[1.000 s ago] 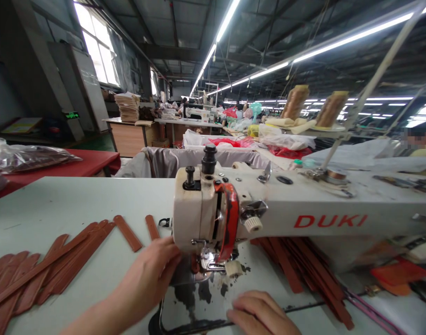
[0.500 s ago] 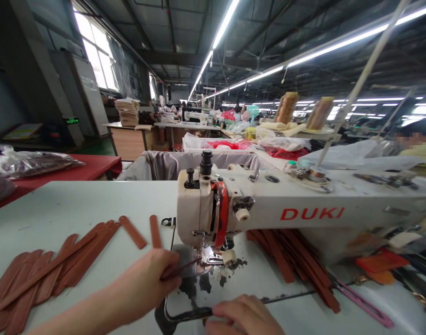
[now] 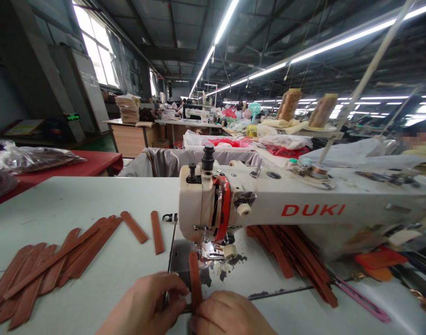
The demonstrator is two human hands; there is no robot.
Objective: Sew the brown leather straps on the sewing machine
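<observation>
Across the bench (image 3: 94,195), beyond both hands, I saw the sewing machine (image 3: 262,214). Strips lay in a spread pile (image 3: 90,250) left of the left hand and a bundle (image 3: 296,251) beyond the right; I couldn't tell which were finished. The right hand (image 3: 230,314), palm down, curled its fingers over the near end of one brown strip (image 3: 195,279). The left hand (image 3: 146,302) had thumb and forefinger nearly together beside it, grip unclear.
</observation>
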